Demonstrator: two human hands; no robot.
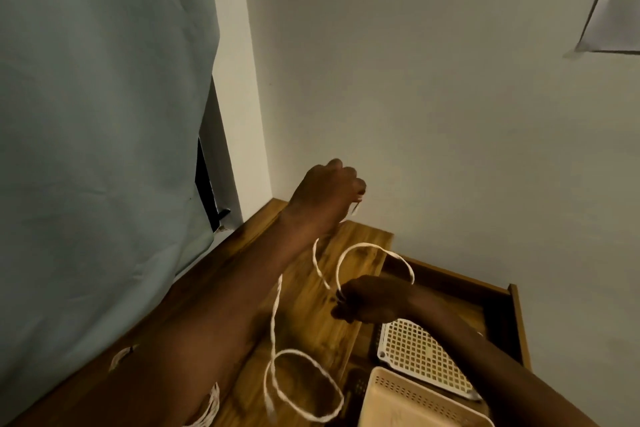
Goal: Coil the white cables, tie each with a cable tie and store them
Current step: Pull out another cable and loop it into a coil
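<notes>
A long white cable (275,319) hangs in loops over the wooden table (311,315). My left hand (325,196) is raised near the wall and grips one stretch of the cable in a fist. Lower and to the right, my right hand (367,300) pinches the cable where a small loop (374,248) arches above it. A bigger loop (301,385) sags near the table's front. Other white cable bundles (119,357) (209,407) lie left of my left forearm, partly hidden.
An open wooden drawer (516,319) to the right holds a white perforated lid (422,357) and a beige basket (415,402). A pale curtain (97,149) hangs on the left. A sheet of paper (613,0) is taped to the wall.
</notes>
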